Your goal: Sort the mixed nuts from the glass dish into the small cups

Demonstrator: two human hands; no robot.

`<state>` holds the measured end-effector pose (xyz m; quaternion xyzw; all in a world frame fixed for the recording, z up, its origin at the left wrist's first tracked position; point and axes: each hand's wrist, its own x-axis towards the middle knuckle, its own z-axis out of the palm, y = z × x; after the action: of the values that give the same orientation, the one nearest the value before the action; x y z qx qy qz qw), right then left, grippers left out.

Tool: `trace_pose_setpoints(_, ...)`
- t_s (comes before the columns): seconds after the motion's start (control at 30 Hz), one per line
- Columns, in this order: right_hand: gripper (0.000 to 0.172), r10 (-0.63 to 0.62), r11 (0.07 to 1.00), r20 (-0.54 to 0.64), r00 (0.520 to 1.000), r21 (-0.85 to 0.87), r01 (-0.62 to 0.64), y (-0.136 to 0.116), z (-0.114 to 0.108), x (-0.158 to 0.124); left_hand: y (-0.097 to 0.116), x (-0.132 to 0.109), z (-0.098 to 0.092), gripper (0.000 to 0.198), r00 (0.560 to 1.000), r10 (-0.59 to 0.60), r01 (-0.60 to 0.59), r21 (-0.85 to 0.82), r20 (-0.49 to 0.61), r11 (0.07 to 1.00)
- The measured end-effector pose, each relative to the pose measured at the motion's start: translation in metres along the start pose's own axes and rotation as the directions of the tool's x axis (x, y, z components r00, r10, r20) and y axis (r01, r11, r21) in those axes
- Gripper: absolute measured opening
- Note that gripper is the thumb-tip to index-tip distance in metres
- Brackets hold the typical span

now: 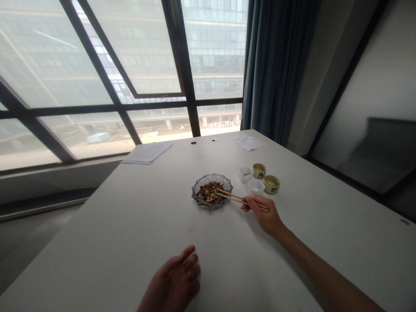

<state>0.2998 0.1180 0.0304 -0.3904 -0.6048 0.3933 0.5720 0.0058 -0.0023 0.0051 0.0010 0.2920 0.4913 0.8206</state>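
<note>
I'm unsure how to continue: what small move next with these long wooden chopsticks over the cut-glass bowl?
Probably squeeze the wooden chopsticks on one piece: your right hand holds them with their tips over the brown nuts in the cut-glass bowl.

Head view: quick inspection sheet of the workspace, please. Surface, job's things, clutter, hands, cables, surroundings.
Surface: white table, a few small dark marks near the far edge.
Job's things: wooden chopsticks, tips at a cut-glass dish of mixed nuts.
Clutter: two white square cups, two small tan tea cups, papers, a loose sheet.
Hands: right hand holds the chopsticks; left hand open, holding nothing.
Cables: nothing seen.
Surroundings: large window, blue curtain.
</note>
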Motion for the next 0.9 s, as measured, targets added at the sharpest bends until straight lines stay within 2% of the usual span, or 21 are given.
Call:
trace_pose_setpoints(0.17,0.043,0.071,0.998,-0.019,0.997,0.002,-0.071,0.008,0.002,0.004,0.0,-0.001,0.002,0.027,1.0,0.001,-0.001,-0.012,0.002,1.0)
trace_pose_setpoints(0.5,0.048,0.075,0.993,-0.115,0.991,0.098,-0.064,0.017,0.004,0.006,0.0,0.002,-0.001,0.026,1.0,0.001,-0.001,-0.003,0.006,1.0)
trace_pose_setpoints(0.77,0.043,-0.005,0.995,-0.266,0.964,0.097,0.031,0.009,-0.005,0.01,0.0,0.001,-0.002,0.025,1.0,0.0,0.001,-0.009,0.023,1.0)
trace_pose_setpoints(0.9,0.042,-0.046,0.996,-0.395,0.917,0.056,0.074,0.01,-0.02,0.016,0.0,0.0,-0.002,0.028,1.0,-0.006,0.006,-0.007,0.003,1.0)
